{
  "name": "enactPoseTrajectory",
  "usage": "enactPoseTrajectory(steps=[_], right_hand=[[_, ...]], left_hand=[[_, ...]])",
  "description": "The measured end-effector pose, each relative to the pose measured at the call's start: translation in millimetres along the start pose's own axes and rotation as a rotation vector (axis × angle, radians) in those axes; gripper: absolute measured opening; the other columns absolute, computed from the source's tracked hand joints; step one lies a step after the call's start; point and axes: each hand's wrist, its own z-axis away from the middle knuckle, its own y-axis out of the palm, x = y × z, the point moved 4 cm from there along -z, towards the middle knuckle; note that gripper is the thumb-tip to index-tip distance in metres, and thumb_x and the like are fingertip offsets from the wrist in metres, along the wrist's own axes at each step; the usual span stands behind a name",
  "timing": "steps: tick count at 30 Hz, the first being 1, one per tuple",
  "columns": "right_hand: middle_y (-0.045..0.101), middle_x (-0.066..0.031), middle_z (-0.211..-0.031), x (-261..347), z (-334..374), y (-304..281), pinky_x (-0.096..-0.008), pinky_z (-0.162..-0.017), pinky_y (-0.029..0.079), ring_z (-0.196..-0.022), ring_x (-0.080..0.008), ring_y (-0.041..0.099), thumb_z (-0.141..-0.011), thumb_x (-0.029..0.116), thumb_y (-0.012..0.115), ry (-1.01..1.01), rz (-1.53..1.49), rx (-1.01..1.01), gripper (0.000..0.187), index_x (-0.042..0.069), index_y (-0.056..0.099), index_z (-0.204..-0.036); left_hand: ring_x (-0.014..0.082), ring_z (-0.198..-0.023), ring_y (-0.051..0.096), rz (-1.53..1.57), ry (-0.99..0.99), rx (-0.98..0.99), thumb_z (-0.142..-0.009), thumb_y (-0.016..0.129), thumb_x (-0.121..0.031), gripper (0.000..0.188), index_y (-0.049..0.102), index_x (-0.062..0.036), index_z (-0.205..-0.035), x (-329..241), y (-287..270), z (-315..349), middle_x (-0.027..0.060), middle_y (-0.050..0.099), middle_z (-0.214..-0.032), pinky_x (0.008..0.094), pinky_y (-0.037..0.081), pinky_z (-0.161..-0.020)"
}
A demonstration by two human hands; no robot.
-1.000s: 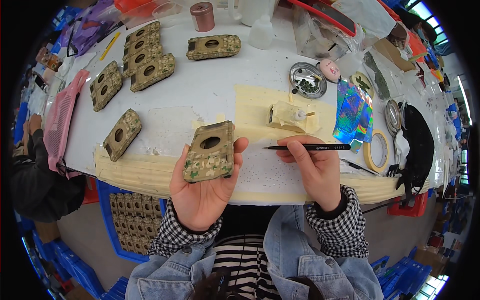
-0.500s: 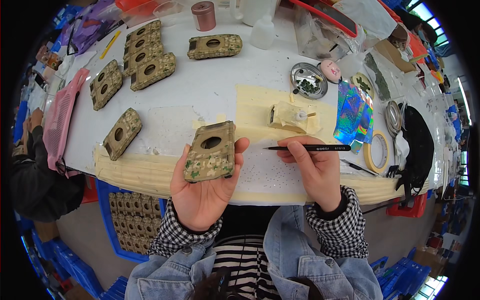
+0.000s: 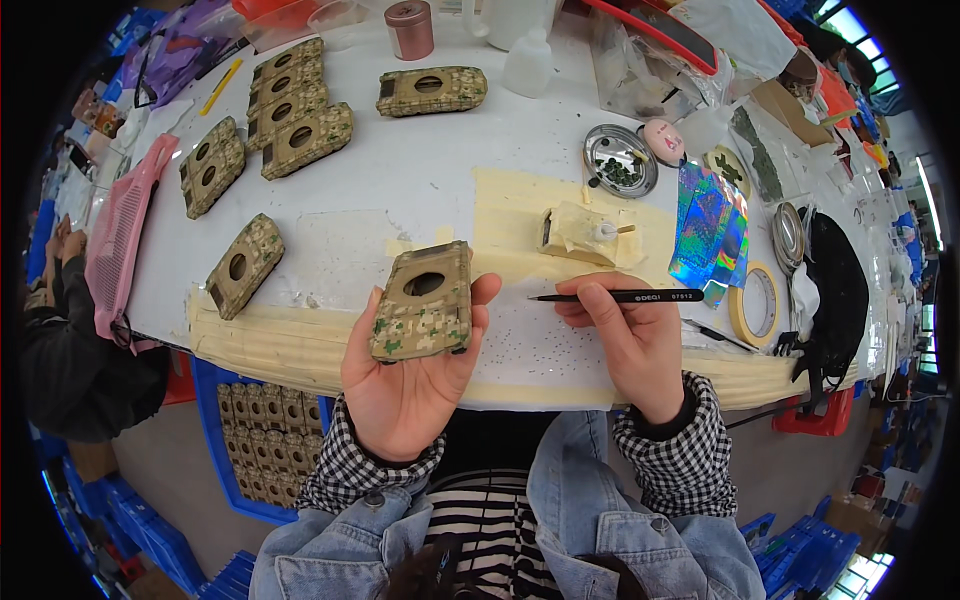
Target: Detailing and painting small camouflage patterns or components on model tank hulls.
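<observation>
A camouflage model tank hull (image 3: 424,305) with a round hole in its upper deck rests tilted in my left hand (image 3: 400,405), thumb and fingers along its sides. My right hand (image 3: 630,335) pinches slim black tweezers (image 3: 630,296), their fine tip pointing left toward the hull but apart from it. Beneath the tip, a pale sheet (image 3: 540,345) is dotted with many tiny dark specks. Just beyond my right hand sits a block wrapped in masking tape (image 3: 585,233), with a small white pot and stick on it.
Several similar hulls (image 3: 245,267) stand left and far left, and more fill a blue crate (image 3: 235,480) below the table. At right are a round metal dish (image 3: 650,165) with dark green bits, holographic sheets (image 3: 705,235) and a tape roll (image 3: 745,305). A squeeze bottle (image 3: 528,65) stands far back.
Almost nothing differs. The hull in my left hand has turned very slightly, and the tweezers have barely shifted to the right.
</observation>
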Motion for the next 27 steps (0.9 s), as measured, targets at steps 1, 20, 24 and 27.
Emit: enactPoseTrajectory(steps=[1, 20, 24, 27], right_hand=[[0.066, -0.0074, -0.085, 0, 0, 0, -0.0212, -0.071, 0.051, -0.077, -0.0106, 0.062, -0.093, 0.01, 0.056, 0.002, -0.008, -0.006, 0.019, -0.007, 0.065, -0.097], [0.066, -0.0078, -0.085, 0, 0, 0, -0.0212, -0.07, 0.051, -0.077, -0.0107, 0.063, -0.093, 0.011, 0.056, -0.012, 0.001, -0.019, 0.02, -0.006, 0.065, -0.097], [0.066, -0.0078, -0.084, 0, -1, 0, -0.0215, -0.069, 0.051, -0.076, -0.0108, 0.063, -0.093, 0.01, 0.056, -0.019, 0.007, -0.027, 0.019, -0.006, 0.065, -0.097], [0.066, -0.0077, -0.083, 0, -1, 0, -0.0214, -0.068, 0.051, -0.075, -0.0106, 0.063, -0.093, 0.01, 0.056, -0.022, 0.014, -0.026, 0.019, -0.006, 0.065, -0.096]], left_hand=[[0.0338, -0.126, 0.04, -0.002, -0.005, 0.001, -0.098, 0.042, -0.033, 0.065, 0.01, -0.0024, -0.146, 0, -1, 0, 0.0287, 0.019, -0.146, 0.0402, 0.04, -0.106], [0.0396, -0.121, 0.046, -0.059, 0.026, -0.088, -0.1, 0.028, -0.035, 0.056, 0.022, 0.0038, -0.141, 5, 10, 0, 0.0391, 0.013, -0.142, 0.0422, 0.046, -0.101], [0.0402, -0.12, 0.047, -0.087, 0.031, -0.105, -0.1, 0.029, -0.035, 0.056, 0.022, 0.004, -0.141, 4, 9, 0, 0.0394, 0.015, -0.141, 0.0425, 0.047, -0.099], [0.0403, -0.12, 0.047, -0.112, 0.033, -0.113, -0.1, 0.029, -0.035, 0.057, 0.022, 0.0041, -0.141, 4, 9, 0, 0.0396, 0.016, -0.141, 0.0422, 0.049, -0.098]])
